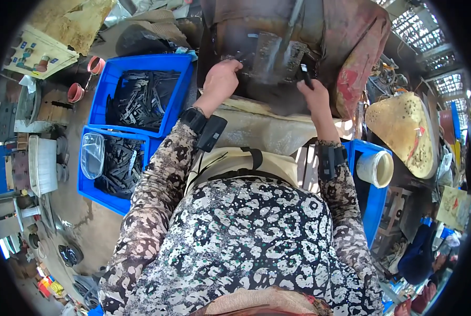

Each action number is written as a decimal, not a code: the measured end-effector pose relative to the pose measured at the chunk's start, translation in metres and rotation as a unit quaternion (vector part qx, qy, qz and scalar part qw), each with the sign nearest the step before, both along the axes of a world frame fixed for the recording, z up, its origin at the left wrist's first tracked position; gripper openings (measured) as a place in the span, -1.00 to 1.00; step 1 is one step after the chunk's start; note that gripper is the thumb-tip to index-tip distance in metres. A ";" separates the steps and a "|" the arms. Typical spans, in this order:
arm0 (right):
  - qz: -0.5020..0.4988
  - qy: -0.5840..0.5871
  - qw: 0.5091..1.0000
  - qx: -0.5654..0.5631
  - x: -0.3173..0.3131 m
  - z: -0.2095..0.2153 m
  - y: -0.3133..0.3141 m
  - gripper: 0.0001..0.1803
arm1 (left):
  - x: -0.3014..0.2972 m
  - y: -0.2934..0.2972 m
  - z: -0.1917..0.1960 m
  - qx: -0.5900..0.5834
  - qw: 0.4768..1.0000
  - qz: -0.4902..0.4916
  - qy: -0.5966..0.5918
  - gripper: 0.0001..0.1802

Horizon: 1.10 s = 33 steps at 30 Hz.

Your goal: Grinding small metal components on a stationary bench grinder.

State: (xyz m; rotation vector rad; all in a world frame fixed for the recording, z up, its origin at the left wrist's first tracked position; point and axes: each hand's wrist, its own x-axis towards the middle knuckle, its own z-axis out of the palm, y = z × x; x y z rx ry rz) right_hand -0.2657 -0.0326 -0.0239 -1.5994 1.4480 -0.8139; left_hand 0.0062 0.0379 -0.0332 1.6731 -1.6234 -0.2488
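My right hand [316, 97] grips a short dark piece [306, 78] with a bright glint on its upper part, held beside the right edge of a wet metal plate [269, 52]. On the other side of the plate my left hand [222, 81] is closed, thumb and fingers together; what it pinches, if anything, I cannot make out. A grey rod [294, 21] slants down toward the plate, and whitish spray or mist blurs this spot. Both hands are over the dark, wet basin [256, 97] of a machine, above its near edge.
Two blue bins [183, 87] with many dark, narrow strips stand at my left, a clear plastic container [92, 155] in the nearer one. At my right, a whitish cylinder [375, 168] sits by another blue bin [371, 221]. Stained reddish cloth [354, 58] hangs along the machine's right side.
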 end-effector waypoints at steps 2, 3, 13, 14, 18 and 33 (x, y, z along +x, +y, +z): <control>-0.022 0.010 1.000 0.000 0.006 0.018 -0.011 -0.71 | -0.002 0.001 0.000 0.011 0.999 0.004 -0.032 -0.75; -0.026 0.018 0.999 -0.040 0.011 0.031 -0.024 -0.66 | -0.003 0.000 0.000 0.011 0.999 0.007 -0.032 -0.75; -0.057 0.167 0.915 -0.363 0.096 0.126 -0.123 -0.48 | -0.006 0.001 0.000 0.049 0.996 0.010 -0.076 -0.73; -0.056 0.203 0.908 -0.362 0.100 0.127 -0.127 -0.48 | -0.006 0.001 0.001 0.049 0.996 0.014 -0.072 -0.73; -0.049 0.264 0.897 -0.350 0.106 0.127 -0.139 -0.47 | -0.007 0.003 0.002 0.029 0.997 0.014 -0.073 -0.73; 0.022 0.100 0.856 -0.506 0.085 0.014 -0.272 -0.75 | -0.009 0.003 0.000 0.042 0.994 0.002 -0.096 -0.73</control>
